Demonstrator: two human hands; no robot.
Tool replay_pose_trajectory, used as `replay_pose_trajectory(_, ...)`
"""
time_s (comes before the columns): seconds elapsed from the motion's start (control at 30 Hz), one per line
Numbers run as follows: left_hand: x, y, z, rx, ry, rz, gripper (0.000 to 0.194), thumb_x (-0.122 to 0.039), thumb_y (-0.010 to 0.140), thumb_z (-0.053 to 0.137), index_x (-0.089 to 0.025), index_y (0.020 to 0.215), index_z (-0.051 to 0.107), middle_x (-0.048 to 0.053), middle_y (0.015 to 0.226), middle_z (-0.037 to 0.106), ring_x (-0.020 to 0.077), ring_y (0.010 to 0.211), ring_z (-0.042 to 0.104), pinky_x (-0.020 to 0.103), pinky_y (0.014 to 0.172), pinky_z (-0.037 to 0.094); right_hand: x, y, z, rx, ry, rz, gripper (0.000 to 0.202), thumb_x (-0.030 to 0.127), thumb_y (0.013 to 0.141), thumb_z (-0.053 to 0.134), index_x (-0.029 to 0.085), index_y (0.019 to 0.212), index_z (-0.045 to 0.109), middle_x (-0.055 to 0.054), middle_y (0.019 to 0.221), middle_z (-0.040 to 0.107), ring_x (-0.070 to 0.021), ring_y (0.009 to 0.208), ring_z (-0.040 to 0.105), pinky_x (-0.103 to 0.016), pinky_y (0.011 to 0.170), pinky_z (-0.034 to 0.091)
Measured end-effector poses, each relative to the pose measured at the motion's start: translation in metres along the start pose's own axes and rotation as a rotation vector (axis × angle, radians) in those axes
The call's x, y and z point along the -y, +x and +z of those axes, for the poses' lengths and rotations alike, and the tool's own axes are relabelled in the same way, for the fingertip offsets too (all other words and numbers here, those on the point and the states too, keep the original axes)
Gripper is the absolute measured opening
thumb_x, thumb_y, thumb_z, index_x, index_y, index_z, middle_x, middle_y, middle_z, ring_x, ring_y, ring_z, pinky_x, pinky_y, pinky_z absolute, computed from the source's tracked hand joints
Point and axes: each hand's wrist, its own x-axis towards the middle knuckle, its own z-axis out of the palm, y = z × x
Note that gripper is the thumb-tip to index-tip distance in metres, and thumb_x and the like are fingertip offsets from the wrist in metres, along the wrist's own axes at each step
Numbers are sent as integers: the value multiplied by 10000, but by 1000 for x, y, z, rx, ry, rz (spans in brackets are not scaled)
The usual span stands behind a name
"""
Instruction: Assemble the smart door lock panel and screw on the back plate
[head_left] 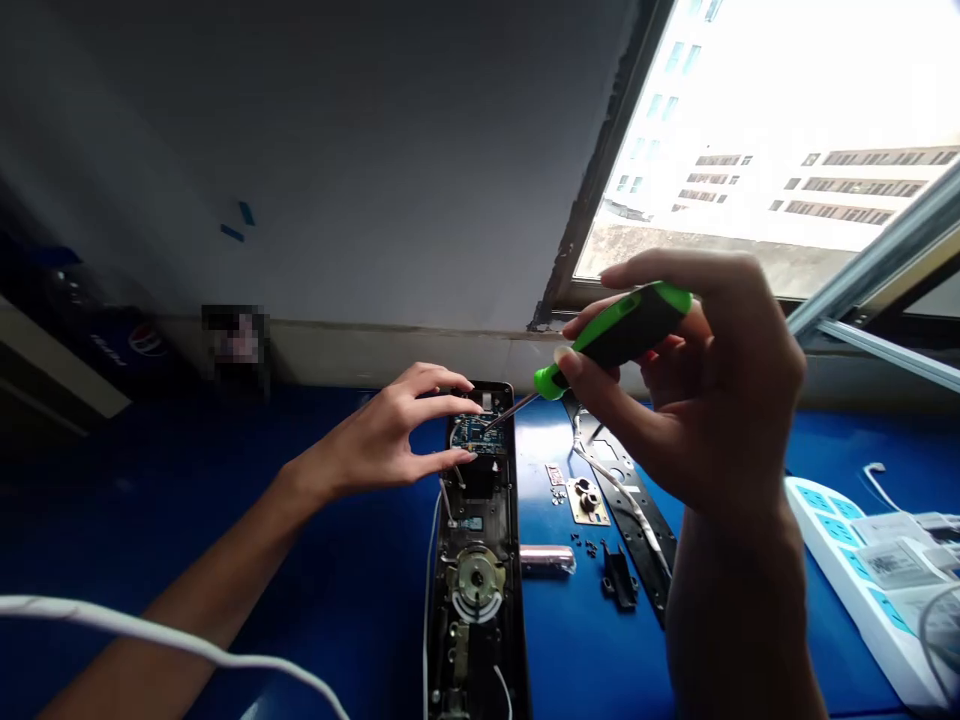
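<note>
Screwdriver in play at a blue worktop (345,610): viewing from afar through the head camera, I have the right hand (697,370) closed around the handle of a green-and-black screwdriver (611,335), thumb and fingers wrapped about it. Its shaft slants down and left to a blue circuit board (480,437), where the tip meets or sits just over the surface; I cannot tell which. The left hand (409,420) is partly open, thumb and fingers parted, with fingertips at the board's upper edge and the thumb at its lower edge; whether it grips or merely braces, I cannot tell. The board sits near the far end of a long, open black housing (491,522), which stretches toward me across the worktop. To the right of the housing I see a pink cylinder (547,560) just beside it, a square metal plate (589,502), loose dark screws (591,549) and a black plastic bracket (620,582). Beyond these, a white cable (626,497) lies along a black panel (651,580). A white power strip (836,530) occupies the right side, below a bright window (787,110).
</note>
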Motion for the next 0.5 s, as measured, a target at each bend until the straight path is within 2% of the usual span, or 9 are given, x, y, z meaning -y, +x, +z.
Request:
replay_pose_trajectory(0.13, 6, -7, -7, 95, -16, -61, 402, -410, 890, 790, -274, 1262, 719, 93, 1475, 556, 281, 1379, 521, 453, 1159, 487, 4, 7, 25, 118, -55, 16, 422, 162, 846, 718, 298, 1215, 563, -50, 1052, 725, -242, 925, 731, -397, 699, 643)
replay_pose_trajectory(0.27, 7, -10, -11, 141, -6, -86, 402, -446, 885, 791, -267, 1239, 728, 93, 1525, 499, 302, 1426, 477, 460, 1187, 464, 7, 7, 44, 135, -35, 29, 393, 140, 861, 694, 276, 1214, 586, -40, 1024, 721, -199, 838, 706, -370, 672, 624)
replay_pose_trajectory(0.5, 7, -13, -12, 214, -43, -118, 418, -405, 917, 762, -293, 1315, 701, 82, 1565, 463, 286, 1392, 532, 428, 1161, 493, 5, 5, 54, 147, -71, 68, 391, 151, 858, 698, 272, 1215, 594, -61, 1088, 729, -241, 958, 726, -406, 746, 623)
